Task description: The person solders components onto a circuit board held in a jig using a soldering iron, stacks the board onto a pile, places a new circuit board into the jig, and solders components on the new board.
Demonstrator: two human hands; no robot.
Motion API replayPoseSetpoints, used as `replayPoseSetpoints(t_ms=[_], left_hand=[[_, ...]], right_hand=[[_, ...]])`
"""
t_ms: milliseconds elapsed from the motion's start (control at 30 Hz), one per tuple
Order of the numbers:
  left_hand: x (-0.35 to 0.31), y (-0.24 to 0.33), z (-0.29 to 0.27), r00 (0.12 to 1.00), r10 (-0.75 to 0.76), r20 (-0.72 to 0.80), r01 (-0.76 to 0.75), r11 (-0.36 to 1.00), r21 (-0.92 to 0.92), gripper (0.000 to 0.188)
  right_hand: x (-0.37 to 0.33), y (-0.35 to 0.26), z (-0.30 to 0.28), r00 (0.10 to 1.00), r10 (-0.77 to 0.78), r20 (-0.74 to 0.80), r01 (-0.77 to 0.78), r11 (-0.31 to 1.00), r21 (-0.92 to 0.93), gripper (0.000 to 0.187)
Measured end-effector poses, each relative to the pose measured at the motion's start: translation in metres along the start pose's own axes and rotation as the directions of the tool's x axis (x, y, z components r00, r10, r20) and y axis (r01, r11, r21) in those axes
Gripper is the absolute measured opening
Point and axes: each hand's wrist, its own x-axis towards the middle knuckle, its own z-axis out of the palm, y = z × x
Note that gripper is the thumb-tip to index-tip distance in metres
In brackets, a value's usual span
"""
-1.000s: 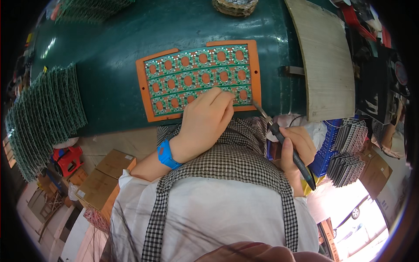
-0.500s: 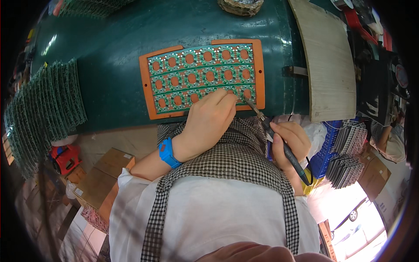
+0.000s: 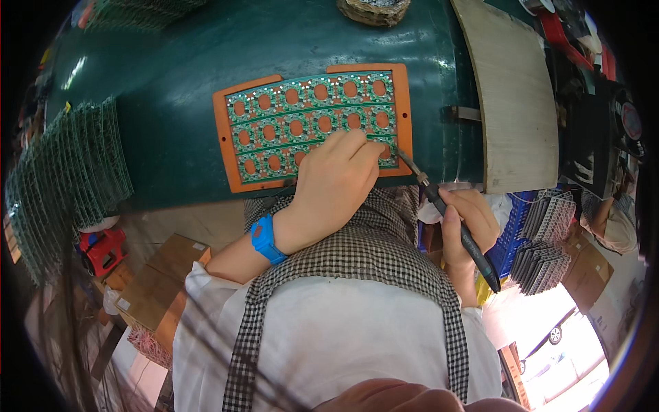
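Nearest, at about four o'clock from the green circuit-board panel [image 3: 310, 108], a black pen-shaped soldering iron [image 3: 473, 248] is being gripped by the right hand [image 3: 473, 218], its fingers clamped around the handle. The metal tip [image 3: 410, 163] is being aimed between ten and eleven o'clock, at the panel's near right corner; whether contact is being made cannot be told. Over the panel's near edge, the left hand [image 3: 336, 180] is being held closer than the right, its fingers bent and seemingly drawn together; whether anything is being pinched there cannot be told. From those fingers, the tip is being held at three o'clock, just beside them. The panel, partly covered by the left hand, is being held within an orange tray [image 3: 404, 96], its long axis running roughly from nine to three o'clock; from the right hand, it is lying at ten. The tray is being carried by a dark green counter [image 3: 171, 123]; farther off, a round brown thing [image 3: 374, 12] is being left at one o'clock.
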Motion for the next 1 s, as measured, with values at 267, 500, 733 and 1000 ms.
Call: replayPoseSetpoints(t_ms=[267,500,733,1000], left_hand=[[-0.001,-0.004,0.004,1.000,0.005,0.026,-0.008,0.996,0.091,0.016],[-0.015,-0.008,-0.011,0.994,-0.110,0.015,0.110,0.994,-0.024,0.015],[-0.032,-0.015,-0.026,0.988,-0.132,-0.075,0.131,0.991,-0.023,0.014],[-0.021,-0.023,-0.025,0.979,0.004,-0.204,0.013,0.996,0.083,0.015]], right_hand=[[0.005,-0.003,0.001,0.996,-0.072,0.055,0.075,0.996,-0.051,0.016],[-0.007,-0.003,-0.003,0.989,-0.151,-0.009,0.150,0.988,-0.029,0.014],[-0.008,0.003,0.012,0.989,-0.146,-0.029,0.146,0.989,0.005,0.014],[-0.010,0.000,0.008,0.964,-0.242,0.106,0.254,0.960,-0.120,0.014]])
